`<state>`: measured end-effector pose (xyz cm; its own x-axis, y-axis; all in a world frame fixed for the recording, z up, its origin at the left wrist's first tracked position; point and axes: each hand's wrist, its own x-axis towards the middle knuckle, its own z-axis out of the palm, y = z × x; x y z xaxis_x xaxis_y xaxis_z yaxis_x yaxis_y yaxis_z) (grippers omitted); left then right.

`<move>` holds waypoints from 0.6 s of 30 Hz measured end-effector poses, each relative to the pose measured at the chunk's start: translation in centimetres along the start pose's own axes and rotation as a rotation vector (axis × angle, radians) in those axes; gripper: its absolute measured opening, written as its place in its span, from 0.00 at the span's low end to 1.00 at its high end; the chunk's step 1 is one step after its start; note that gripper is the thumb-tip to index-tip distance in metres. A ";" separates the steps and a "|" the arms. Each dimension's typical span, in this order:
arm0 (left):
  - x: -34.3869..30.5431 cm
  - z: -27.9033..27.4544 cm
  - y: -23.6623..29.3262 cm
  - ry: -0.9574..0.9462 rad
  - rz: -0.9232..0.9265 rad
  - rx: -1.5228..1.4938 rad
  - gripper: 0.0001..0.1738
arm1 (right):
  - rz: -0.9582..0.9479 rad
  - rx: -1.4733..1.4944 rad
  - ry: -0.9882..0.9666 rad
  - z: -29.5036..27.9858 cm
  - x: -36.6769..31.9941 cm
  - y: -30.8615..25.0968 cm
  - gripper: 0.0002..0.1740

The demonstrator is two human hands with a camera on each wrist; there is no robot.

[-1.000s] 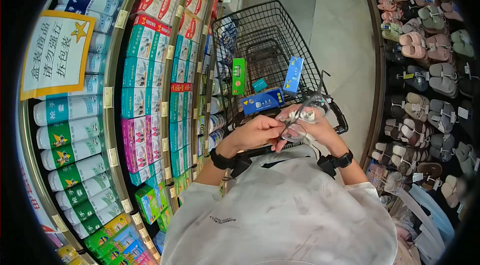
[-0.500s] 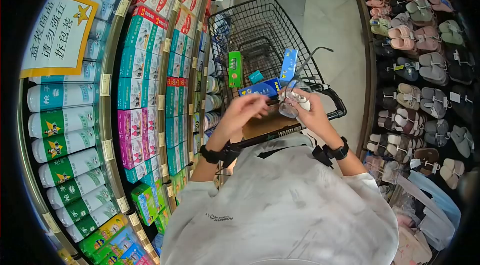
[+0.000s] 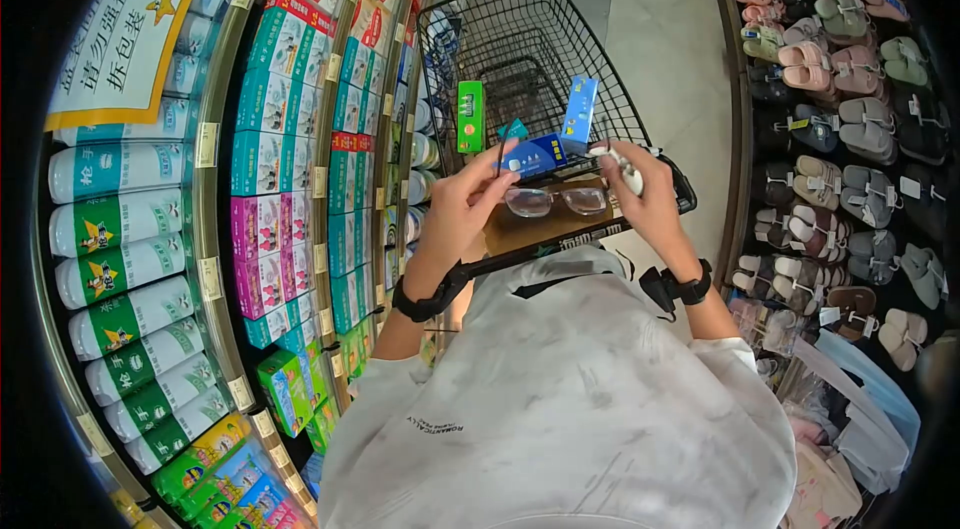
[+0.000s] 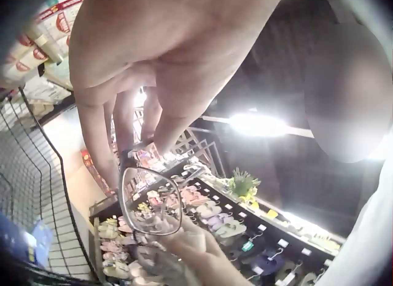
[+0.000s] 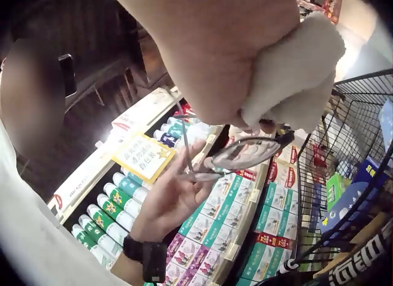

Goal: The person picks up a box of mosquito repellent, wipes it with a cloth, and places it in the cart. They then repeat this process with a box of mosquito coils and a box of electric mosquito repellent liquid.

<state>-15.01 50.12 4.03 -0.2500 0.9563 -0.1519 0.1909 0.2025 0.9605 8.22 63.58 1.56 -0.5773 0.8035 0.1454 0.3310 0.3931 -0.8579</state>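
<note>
A pair of eyeglasses (image 3: 530, 203) with clear lenses and thin frames is held up between my two hands, over the handle end of a shopping cart (image 3: 560, 251). My left hand (image 3: 455, 204) pinches one temple arm between thumb and fingers. On the other side, my right hand (image 3: 655, 194) grips the glasses near the hinge and also keeps a crumpled white tissue (image 5: 295, 71) in its palm. The left wrist view shows one lens rim hanging below my left fingertips, with the right hand behind it.
Inside the cart are a green box (image 3: 470, 117), a blue box (image 3: 535, 157), a light blue box (image 3: 580, 114) and a small teal packet (image 3: 513, 131). Shelves of spray cans (image 3: 120, 224) and boxed goods (image 3: 270, 159) line the left. A slipper rack (image 3: 860, 119) stands right.
Both hands were together at the lenses with the tissue. The left hand came away, then took a temple arm. The glasses now stretch between the hands, lenses side by side.
</note>
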 end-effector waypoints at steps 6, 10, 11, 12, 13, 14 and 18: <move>0.0 -1.2 1.2 -0.307 -0.051 0.317 0.31 | 0.113 0.144 -0.057 -1.1 0.3 -1.1 0.13; -0.8 -1.9 -4.1 -0.677 0.097 0.227 0.33 | 0.133 0.241 -0.243 -1.6 0.1 -2.3 0.15; -0.5 -2.1 -5.2 -0.802 0.231 0.306 0.32 | 0.067 0.217 -0.250 -1.4 -0.1 -1.6 0.16; -0.4 -2.1 -4.4 -0.803 0.231 0.312 0.32 | 0.064 0.220 -0.246 -1.2 -0.1 -1.3 0.16; -0.2 -1.8 -3.1 -0.952 0.031 0.248 0.32 | 0.035 0.256 -0.313 -1.0 -0.3 -1.1 0.15; -0.1 -1.5 -2.4 -1.093 -0.173 0.179 0.32 | 0.008 0.291 -0.380 -1.0 -0.5 -1.0 0.14; -0.4 -1.6 -2.9 -0.913 -0.292 -0.065 0.23 | 0.037 0.296 -0.403 -1.4 -1.1 -1.1 0.15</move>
<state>-16.99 48.76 1.64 0.5618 0.6711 -0.4838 0.1784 0.4728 0.8630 9.54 62.87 3.01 -0.8307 0.5553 -0.0397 0.1644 0.1765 -0.9705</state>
